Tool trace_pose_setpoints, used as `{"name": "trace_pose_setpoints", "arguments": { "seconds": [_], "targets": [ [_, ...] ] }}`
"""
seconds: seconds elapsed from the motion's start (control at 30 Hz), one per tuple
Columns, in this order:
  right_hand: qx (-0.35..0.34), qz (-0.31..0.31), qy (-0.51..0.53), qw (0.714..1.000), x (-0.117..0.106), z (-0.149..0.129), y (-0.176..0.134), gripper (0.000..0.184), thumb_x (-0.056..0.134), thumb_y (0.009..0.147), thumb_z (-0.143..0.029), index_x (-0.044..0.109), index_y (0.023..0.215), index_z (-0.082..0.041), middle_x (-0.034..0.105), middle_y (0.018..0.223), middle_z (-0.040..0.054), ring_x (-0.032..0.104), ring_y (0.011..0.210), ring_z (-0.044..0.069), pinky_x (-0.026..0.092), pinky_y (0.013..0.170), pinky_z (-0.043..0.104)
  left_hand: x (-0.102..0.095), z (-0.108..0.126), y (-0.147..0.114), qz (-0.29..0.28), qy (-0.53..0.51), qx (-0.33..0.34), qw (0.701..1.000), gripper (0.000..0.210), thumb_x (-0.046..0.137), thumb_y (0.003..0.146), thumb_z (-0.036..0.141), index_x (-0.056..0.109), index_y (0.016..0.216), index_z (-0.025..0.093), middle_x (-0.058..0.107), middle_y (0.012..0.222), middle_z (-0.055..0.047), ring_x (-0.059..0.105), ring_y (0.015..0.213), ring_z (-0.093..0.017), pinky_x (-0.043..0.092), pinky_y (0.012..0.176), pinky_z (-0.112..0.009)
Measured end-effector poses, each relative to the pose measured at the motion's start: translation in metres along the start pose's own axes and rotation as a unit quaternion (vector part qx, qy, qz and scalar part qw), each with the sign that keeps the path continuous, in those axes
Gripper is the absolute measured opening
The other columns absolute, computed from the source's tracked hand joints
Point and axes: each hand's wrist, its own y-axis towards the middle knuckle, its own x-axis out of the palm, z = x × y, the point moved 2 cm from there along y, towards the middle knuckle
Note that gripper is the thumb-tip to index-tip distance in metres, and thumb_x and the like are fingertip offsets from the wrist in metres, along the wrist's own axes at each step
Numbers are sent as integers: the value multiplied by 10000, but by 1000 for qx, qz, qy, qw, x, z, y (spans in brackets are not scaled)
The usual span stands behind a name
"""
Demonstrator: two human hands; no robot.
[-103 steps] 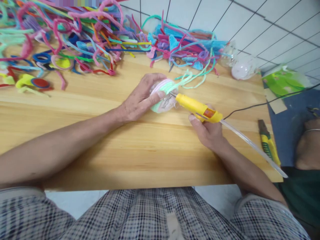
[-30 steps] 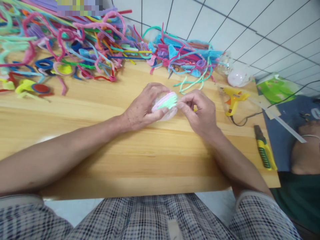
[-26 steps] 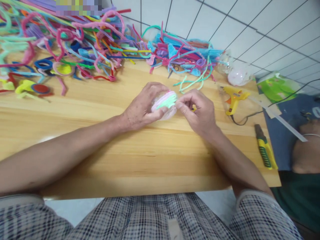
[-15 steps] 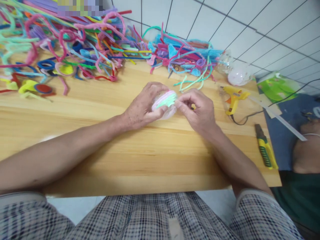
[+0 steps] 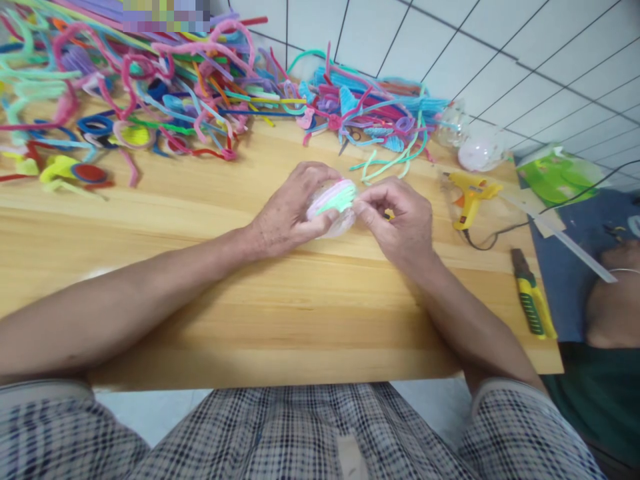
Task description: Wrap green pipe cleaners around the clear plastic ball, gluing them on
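Observation:
A clear plastic ball [image 5: 340, 228] with fuzzy pipe cleaners laid over it is above the middle of the wooden table. A pale pink band and a mint-green pipe cleaner [image 5: 341, 196] run side by side across its top. My left hand [image 5: 295, 210] wraps the ball from the left, thumb pressed on the front and fingers behind it. At the ball's right edge my right hand [image 5: 397, 215] is closed, thumb and forefinger pinched where the mint-green pipe cleaner ends. The fingertips cover most of that end. A small yellow and dark thing shows behind this hand.
Heaped pipe cleaners [image 5: 175, 100] in many colours fill the table's back left and middle. Scissors [image 5: 353, 137] lie among them. Clear balls [image 5: 483, 150] stand by the tiled wall. A yellow glue gun [image 5: 470, 197] with cord and green-handled pliers [image 5: 531, 300] lie right, near another person's arm [image 5: 615, 293].
Both hands keep nearly the same hold on the ball. The whole view has shifted slightly, with the things on the table appearing a little further right.

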Motion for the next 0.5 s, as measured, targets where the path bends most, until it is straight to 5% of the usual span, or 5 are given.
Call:
{"name": "trace_pose_setpoints", "arguments": {
  "seconds": [0.5],
  "targets": [
    [123, -25, 164, 978, 11, 15, 1, 390, 921, 902, -591, 715, 919, -261, 710, 817, -28, 645, 719, 143, 558, 667, 312, -2, 1, 0, -13, 1, -5, 1000, 582, 574, 1090, 627, 574, 1543, 261, 697, 1499, -151, 655, 1419, -353, 543, 1241, -576]
  ]
}}
